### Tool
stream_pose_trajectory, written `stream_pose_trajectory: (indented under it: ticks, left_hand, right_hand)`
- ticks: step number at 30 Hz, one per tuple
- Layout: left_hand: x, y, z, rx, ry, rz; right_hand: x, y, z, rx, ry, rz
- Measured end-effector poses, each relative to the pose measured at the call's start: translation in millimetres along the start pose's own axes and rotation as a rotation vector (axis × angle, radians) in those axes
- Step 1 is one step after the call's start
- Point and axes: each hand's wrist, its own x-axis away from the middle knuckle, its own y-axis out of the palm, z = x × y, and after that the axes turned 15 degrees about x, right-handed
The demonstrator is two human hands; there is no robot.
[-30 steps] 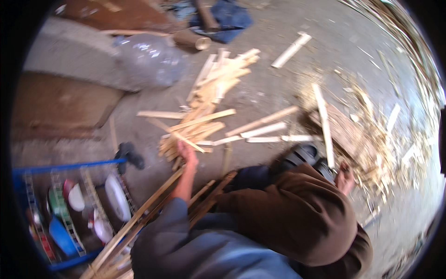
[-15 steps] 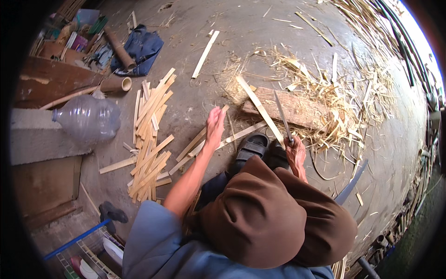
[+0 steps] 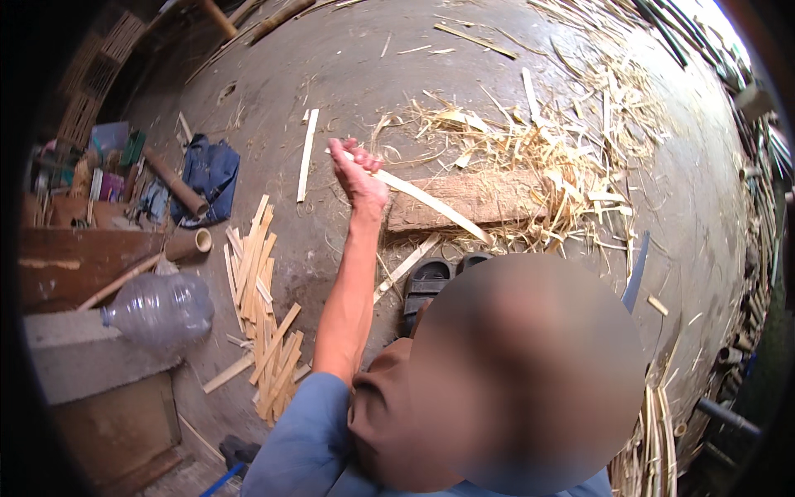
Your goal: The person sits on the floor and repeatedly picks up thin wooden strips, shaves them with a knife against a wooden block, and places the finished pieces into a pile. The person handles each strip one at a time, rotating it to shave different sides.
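Note:
My left hand point(image 3: 358, 176) reaches out above the floor, closed on one end of a pale bamboo strip point(image 3: 435, 205). The strip slants down to the right, across the wooden board point(image 3: 489, 195), and its far end lies close to my sandals point(image 3: 429, 277). A blurred round patch covers the area above my lap. My right hand cannot be seen, nor can the knife it held earlier. Another bamboo strip point(image 3: 406, 267) rests on the floor between the board and my left forearm.
Left of me lies a pile of cut bamboo strips point(image 3: 263, 331), beside a clear plastic bottle point(image 3: 161, 308) and a bamboo tube point(image 3: 190, 243). Curly shavings point(image 3: 571, 195) cover the board's right end. A saw blade point(image 3: 637, 273) lies at the right. Blue cloth point(image 3: 209, 178) sits far left.
My left hand has moved up and left and taken hold of the strip's end. My right hand and the knife have gone out of sight. The view has shifted.

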Motion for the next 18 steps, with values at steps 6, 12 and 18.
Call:
stream_pose_trajectory:
  ticks: [6, 12, 18]
  left_hand:
    - [55, -6, -1, -0.266, 0.489, -0.355]
    - [101, -14, 34, -1.077, 0.433, -0.303]
    - [87, -26, 47, -0.902, 0.351, -0.192]
  right_hand:
    - [4, -12, -51, -0.067, -0.241, -0.077]
    - [-12, 2, -77, -0.133, -0.449, -0.282]
    - [-17, 32, -76, -0.092, -0.426, -0.249]
